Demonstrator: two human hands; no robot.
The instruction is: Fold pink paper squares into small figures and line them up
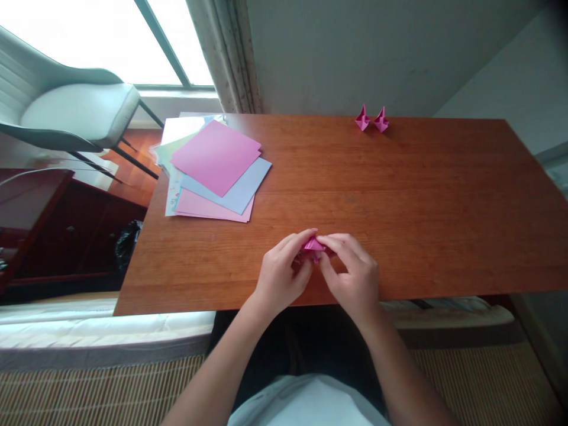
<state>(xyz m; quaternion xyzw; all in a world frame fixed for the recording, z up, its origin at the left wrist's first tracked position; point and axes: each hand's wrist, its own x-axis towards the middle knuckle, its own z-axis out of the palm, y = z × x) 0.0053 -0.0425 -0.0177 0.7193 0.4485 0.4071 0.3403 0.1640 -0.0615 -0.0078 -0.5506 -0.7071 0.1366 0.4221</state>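
Observation:
A small piece of folded pink paper (313, 244) is held between both hands, just above the near part of the table. My left hand (283, 269) pinches its left side with thumb and fingers. On the other side, my right hand (352, 266) grips it between thumb and fingertips. Fingers cover much of the paper, so its full shape is hidden. Two finished-looking pink origami figures with pointed tips, one (362, 119) and another (381, 120), stand side by side at the table's far edge.
The brown wooden table (421, 201) spans the view. On its left lies a stack of paper sheets, with a pink sheet (216, 157) on top and a light blue sheet (239, 192) below. A pale chair (80, 112) stands beyond the left edge, near a window and curtain (228, 53).

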